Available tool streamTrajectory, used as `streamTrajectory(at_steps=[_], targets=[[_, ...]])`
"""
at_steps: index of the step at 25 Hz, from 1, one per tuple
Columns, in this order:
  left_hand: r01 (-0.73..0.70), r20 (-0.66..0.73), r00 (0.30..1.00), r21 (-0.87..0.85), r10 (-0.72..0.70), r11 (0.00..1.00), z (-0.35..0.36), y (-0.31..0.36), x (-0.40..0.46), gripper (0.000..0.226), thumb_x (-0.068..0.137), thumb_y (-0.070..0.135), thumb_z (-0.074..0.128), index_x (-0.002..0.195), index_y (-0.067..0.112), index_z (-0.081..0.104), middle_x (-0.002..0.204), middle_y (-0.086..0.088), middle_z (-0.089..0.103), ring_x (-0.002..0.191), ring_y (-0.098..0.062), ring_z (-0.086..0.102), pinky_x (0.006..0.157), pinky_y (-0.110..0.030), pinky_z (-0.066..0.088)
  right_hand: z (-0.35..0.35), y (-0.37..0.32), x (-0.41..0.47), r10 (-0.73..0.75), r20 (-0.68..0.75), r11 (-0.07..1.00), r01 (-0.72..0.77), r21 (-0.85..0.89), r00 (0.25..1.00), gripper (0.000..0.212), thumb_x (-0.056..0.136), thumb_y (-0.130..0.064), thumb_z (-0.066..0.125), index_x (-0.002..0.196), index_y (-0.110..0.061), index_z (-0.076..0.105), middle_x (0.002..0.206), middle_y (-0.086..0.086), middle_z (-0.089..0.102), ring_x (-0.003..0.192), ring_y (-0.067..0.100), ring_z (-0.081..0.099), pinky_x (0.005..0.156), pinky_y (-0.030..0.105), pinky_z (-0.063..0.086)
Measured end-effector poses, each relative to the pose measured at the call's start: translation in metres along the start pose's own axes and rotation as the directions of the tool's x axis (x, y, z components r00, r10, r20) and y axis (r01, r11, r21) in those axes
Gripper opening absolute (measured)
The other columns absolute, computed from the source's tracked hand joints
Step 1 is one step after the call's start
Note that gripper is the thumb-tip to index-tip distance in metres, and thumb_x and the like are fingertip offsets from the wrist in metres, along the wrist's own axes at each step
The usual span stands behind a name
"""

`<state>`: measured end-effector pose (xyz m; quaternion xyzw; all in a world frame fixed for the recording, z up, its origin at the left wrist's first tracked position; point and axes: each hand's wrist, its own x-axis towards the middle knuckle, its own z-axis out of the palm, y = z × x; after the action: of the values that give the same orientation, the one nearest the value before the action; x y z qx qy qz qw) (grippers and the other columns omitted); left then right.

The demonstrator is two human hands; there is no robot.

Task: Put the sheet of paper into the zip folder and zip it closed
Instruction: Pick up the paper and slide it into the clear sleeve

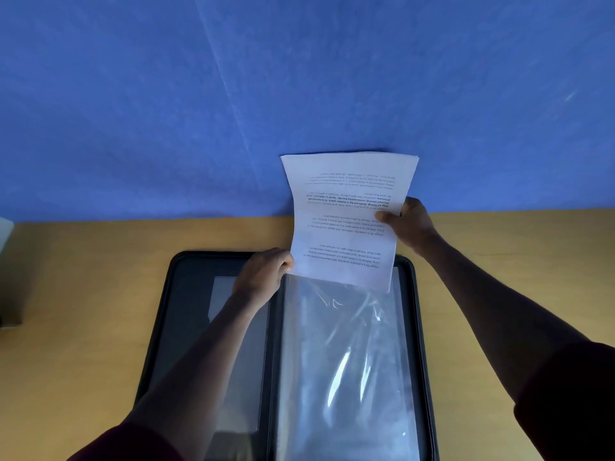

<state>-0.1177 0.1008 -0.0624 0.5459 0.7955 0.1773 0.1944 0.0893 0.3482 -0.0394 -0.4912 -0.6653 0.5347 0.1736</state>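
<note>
The wooden worktop carries the black zip folder, lying open with its long axis toward twelve o'clock and glossy, crinkled clear sleeves inside. Above its far edge, the sheet of paper stands lengthwise, printed text inverted, slightly curled. The right hand pinches its three o'clock edge; the left hand grips its seven o'clock corner.

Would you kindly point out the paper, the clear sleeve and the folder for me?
paper (pixel 349 224): head view, middle of the printed page.
clear sleeve (pixel 346 361): head view, middle of the plastic.
folder (pixel 186 294): head view, left inner panel.
</note>
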Motion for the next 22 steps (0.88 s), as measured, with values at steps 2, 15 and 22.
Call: streamTrajectory(at_steps=[2, 15, 22], targets=[[0.006, 0.017, 1.000, -0.002, -0.006, 1.000, -0.001, -0.001, 0.002, 0.015, 0.089, 0.000, 0.056, 0.082, 0.013, 0.060, 0.083, 0.006, 0.065, 0.074, -0.020, 0.058, 0.064, -0.034, 0.047, 0.000, 0.004, 0.000, 0.015, 0.012, 0.998, -0.016, 0.060, 1.000, 0.030, 0.085, -0.007, 0.072, 0.115, -0.006, 0.068, 0.114, 0.008, 0.071, 0.102, 0.025, 0.068, 0.094, 0.043, 0.054], [0.021, 0.012, 1.000, 0.027, -0.021, 0.999, 0.002, 0.012, 0.005, 0.009, 0.087, 0.012, 0.061, 0.083, 0.019, 0.064, 0.089, 0.005, 0.056, 0.069, -0.017, 0.057, 0.060, -0.035, 0.050, 0.005, 0.012, -0.005, 0.015, 0.194, 0.999, -0.008, -0.038, 0.981, 0.037, 0.085, -0.005, 0.073, 0.120, -0.004, 0.064, 0.117, 0.009, 0.069, 0.106, 0.025, 0.066, 0.097, 0.042, 0.051], [-0.075, 0.043, 0.996, 0.046, 0.073, 0.996, 0.013, 0.019, 0.005, 0.017, 0.088, 0.027, 0.070, 0.104, 0.021, 0.068, 0.103, 0.001, 0.060, 0.088, -0.020, 0.061, 0.073, -0.033, 0.047, 0.006, 0.019, -0.013, 0.028, 0.248, 1.000, -0.024, -0.020, 0.968, 0.034, 0.085, -0.004, 0.072, 0.118, -0.005, 0.065, 0.112, 0.006, 0.070, 0.102, 0.023, 0.068, 0.093, 0.040, 0.053]])
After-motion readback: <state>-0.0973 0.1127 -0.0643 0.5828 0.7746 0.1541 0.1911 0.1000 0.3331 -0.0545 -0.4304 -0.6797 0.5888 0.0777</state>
